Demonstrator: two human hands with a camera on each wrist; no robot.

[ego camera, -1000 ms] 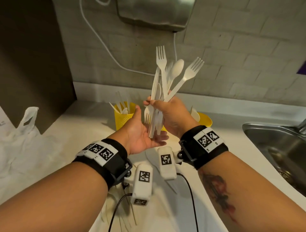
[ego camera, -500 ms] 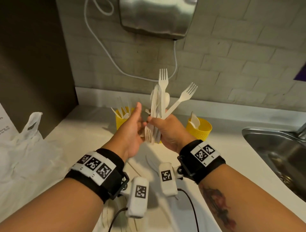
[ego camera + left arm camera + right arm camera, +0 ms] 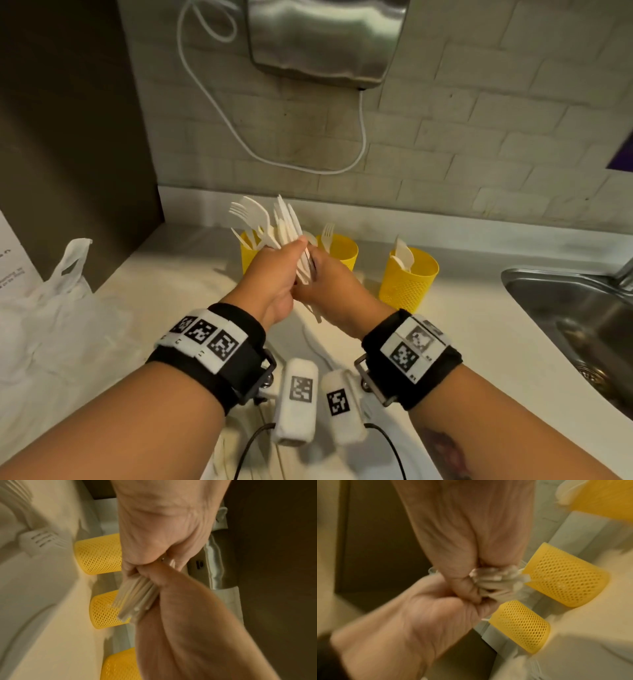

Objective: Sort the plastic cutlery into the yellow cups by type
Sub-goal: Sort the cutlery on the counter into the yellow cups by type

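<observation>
Both hands meet on one bundle of white plastic cutlery (image 3: 286,228), held just in front of the yellow cups. My left hand (image 3: 274,277) grips the handles with its thumb on top, and my right hand (image 3: 329,287) grips them from the right. Forks, a spoon and knives fan up and to the left. In the left wrist view the handle ends (image 3: 135,597) stick out below the curled fingers. The left yellow cup (image 3: 248,255) holds knives, the middle cup (image 3: 340,250) a fork, the right cup (image 3: 409,277) spoons.
A crumpled white plastic bag (image 3: 51,308) lies on the counter at the left. A steel sink (image 3: 582,325) is set in at the right. A hand dryer (image 3: 322,37) with a white cord hangs on the tiled wall. Loose cutlery (image 3: 311,339) lies under my wrists.
The bundle has come down from in front of the wall to just above the cups and now tilts left. My left hand, open beside it before, now grips it together with the right.
</observation>
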